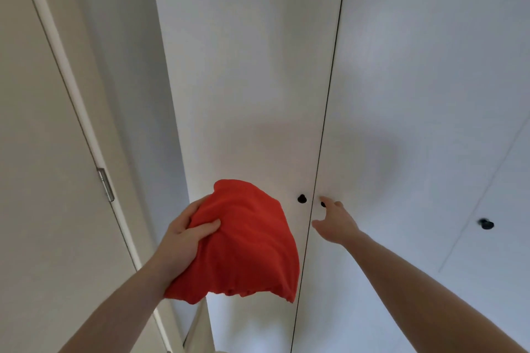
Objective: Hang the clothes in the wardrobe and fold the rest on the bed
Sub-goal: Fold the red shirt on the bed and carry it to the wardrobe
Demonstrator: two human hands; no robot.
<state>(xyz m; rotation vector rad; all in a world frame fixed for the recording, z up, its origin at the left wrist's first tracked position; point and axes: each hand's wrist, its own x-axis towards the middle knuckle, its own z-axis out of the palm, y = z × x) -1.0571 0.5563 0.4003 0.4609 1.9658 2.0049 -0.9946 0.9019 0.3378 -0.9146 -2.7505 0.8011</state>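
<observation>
The left hand squeezes the soft red bunched-up cloth so the open right hand can reach 1 small black round knob on the white wardrobe door.

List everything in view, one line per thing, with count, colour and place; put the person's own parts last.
wardrobe doors: at least three, white, shut, filling the centre and right of the view.
door knobs: three, black; one left of the centre seam, one just right of it partly hidden by the right hand, one far right.
room door: one, off-white, at the left edge.
hinge: one, silver metal, on the room door's edge.
red garment: one, bunched up, held in front of the left wardrobe door.
left hand: one, fingers closed on the red garment.
right hand: one, fingers spread, reaching at the knob right of the seam.
</observation>
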